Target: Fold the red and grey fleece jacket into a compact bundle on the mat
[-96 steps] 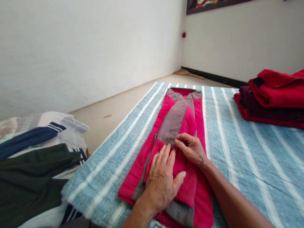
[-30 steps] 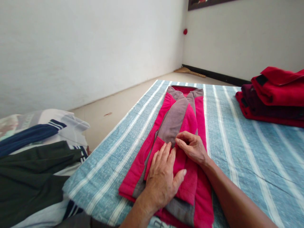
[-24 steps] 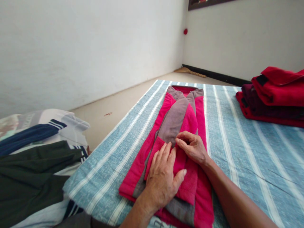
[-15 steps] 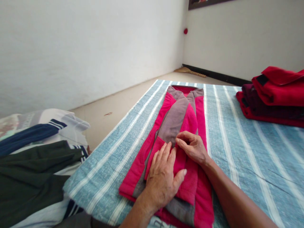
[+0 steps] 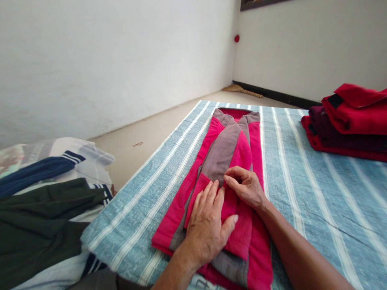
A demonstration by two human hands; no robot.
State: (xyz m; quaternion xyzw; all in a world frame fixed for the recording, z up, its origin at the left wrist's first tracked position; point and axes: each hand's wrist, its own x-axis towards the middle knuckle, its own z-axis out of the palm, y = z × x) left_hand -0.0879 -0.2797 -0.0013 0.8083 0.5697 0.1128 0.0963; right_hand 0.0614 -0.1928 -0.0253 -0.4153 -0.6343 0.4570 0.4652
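A pair of bare hands works over a pink-and-gray jacket [image 5: 219,156] laid lengthwise on a blue, white-striped cloth [image 5: 145,177], its collar [image 5: 237,114] at 12 o'clock. The folding looks partly done: sleeve fabric [image 5: 242,152] lies across the front, while the body stretches at full length, not doubled over. At 2 o'clock from the hands sits a stack of folded garments [image 5: 353,114]; at 9 o'clock, a loose heap topped by a dark green garment [image 5: 39,217] appears unfolded.

The jacket lies directly beneath both hands, running from 12 o'clock past them toward 6. The left hand [image 5: 204,219] rests flat upon it, fingers extended, grasping nothing. At the left hand's 2 o'clock, the right hand [image 5: 246,188] brings thumb and forefinger together at the fabric; whether cloth is pinched between them cannot be told.
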